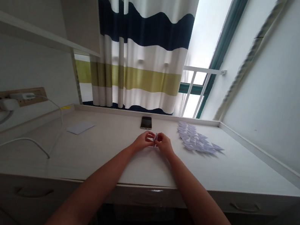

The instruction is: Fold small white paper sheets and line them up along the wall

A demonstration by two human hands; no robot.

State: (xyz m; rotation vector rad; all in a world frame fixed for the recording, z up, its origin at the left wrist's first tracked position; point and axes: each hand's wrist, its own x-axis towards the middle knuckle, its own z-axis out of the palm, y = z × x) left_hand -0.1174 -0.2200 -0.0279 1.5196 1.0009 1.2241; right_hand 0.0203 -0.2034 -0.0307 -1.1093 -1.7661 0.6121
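Between my two hands, over the middle of the white desk, is a small folded piece of white paper [155, 137]. My left hand [143, 140] grips its left side with thumb and fingers. From the other side, the fingers of my right hand [163, 143] are closed on the same paper. Much of the paper is hidden by the fingers, so its exact shape is unclear. Right of my hands lies a spread of many small pointed folded-paper pieces [197, 139], overlapping in rows. Over to the left, a flat stack of white paper [80, 127] rests on the desk.
A dark phone [146, 122] lies just beyond my hands. White cables [33, 140] run from a wall socket [12, 98] across the desk's left side. The desk [107, 159] has a raised rim at the back and right. A striped curtain [147, 58] hangs behind.
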